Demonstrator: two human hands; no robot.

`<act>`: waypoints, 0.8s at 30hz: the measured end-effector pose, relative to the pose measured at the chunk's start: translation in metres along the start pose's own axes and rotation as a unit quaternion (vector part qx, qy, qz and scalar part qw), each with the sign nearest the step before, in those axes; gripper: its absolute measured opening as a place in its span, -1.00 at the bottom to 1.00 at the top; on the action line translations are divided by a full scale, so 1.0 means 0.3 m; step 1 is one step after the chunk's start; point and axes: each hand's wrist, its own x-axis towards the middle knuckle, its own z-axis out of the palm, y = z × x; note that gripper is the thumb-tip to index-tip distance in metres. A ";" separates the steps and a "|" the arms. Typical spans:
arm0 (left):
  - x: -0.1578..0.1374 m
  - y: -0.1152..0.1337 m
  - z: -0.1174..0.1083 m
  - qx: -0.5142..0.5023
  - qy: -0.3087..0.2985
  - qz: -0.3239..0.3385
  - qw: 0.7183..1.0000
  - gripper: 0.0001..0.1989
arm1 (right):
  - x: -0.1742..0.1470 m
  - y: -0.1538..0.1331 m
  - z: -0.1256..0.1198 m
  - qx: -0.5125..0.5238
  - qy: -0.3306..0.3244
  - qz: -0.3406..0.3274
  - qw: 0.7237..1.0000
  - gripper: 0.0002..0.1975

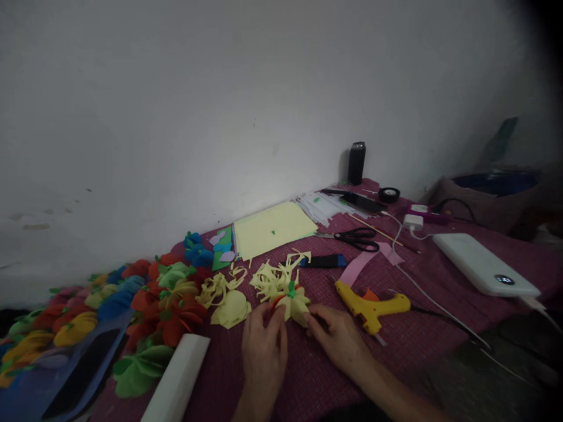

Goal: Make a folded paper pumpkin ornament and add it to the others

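Between my two hands is a pale yellow paper pumpkin (295, 305) with a small green stem on top and a bit of red-orange along its left side. My left hand (265, 340) is closed on that left side, thumb and fingers pinched together. On the opposite side, my right hand (336, 334) pinches the edge of a pale yellow petal. Curly pale yellow paper scraps (270, 278) lie just behind the pumpkin. A stack of cut pale yellow paper pieces (231, 309) sits left of my left hand. Right of my right hand lies a yellow glue gun (372, 306).
Many colourful paper pumpkins (176, 310) crowd the left, beside a white roll (178, 378). Yellow sheets (272, 228), black scissors (358, 237), a blue-black cutter (323, 261) and a pink strip (358, 266) lie behind. A white power bank (479, 264) with cables and a dark can (356, 163) are right.
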 end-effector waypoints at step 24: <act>0.020 0.049 -0.016 -0.175 -0.067 -0.111 0.976 -0.83 | -0.003 -0.020 -0.011 0.081 -0.049 -0.060 0.994 -0.75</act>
